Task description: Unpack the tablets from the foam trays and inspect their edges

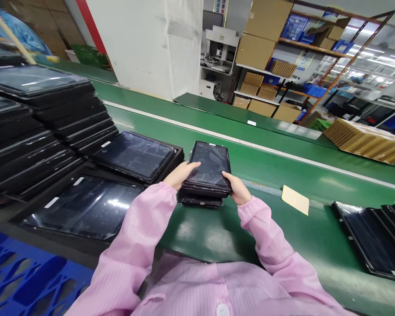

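Observation:
In front of me is a small stack of dark flat display panels (208, 164) with glossy tops, above the green work surface (210, 237). My left hand (181, 174) grips the stack's left side, its thumb lying over the top panel's edge. On the opposite side my right hand (237, 188) is closed round the right edge, thumb on top. The lowest panel (200, 202) sits slightly out of line under the others. Whether the fingers underneath reach that lowest one is hidden.
Tall stacks of black-framed panels (82, 114) rise at the left, with larger panels (131, 156) lying nearer. A blue plastic crate (36, 276) is at lower left. To the right are a yellowish dotted sheet (295, 200) and a leaning row of panels (371, 237). A white-edged conveyor (266, 151) runs behind.

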A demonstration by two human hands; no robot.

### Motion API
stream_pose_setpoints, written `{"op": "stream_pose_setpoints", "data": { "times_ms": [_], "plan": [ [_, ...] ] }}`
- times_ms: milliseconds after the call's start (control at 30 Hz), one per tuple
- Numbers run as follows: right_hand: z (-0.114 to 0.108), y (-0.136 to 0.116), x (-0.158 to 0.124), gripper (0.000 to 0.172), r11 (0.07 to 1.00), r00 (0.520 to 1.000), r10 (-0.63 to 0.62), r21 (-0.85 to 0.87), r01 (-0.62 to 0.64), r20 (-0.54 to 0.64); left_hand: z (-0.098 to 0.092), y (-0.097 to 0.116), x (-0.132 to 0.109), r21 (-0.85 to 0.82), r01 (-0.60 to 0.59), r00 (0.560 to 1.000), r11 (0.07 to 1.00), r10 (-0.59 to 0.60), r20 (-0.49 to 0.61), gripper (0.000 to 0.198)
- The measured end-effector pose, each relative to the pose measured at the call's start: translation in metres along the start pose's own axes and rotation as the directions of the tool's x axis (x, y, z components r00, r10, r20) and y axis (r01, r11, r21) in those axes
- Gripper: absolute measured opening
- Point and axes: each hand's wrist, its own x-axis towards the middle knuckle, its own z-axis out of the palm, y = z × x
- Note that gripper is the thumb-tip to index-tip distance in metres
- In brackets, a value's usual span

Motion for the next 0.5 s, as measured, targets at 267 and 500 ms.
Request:
{"op": "stream_pose_setpoints", "data": {
  "times_ms": [267,500],
  "plan": [
    [-0.002,-0.008,-0.01,0.023,0.99,0.991,-0.131,0.054,0.133,-0.028,0.006,0.009,-0.009,-0.101,-0.175,0.98,0.979,0.183,0.077,0.035],
    [-0.037,-0.016,-0.039,0.041,0.96,0.961,-0.259,0.078,0.267,-0.098,0.033,-0.013,-0.026,-0.146,-0.368,0.908,0.918,0.389,0.154,0.062]
  ]
}}
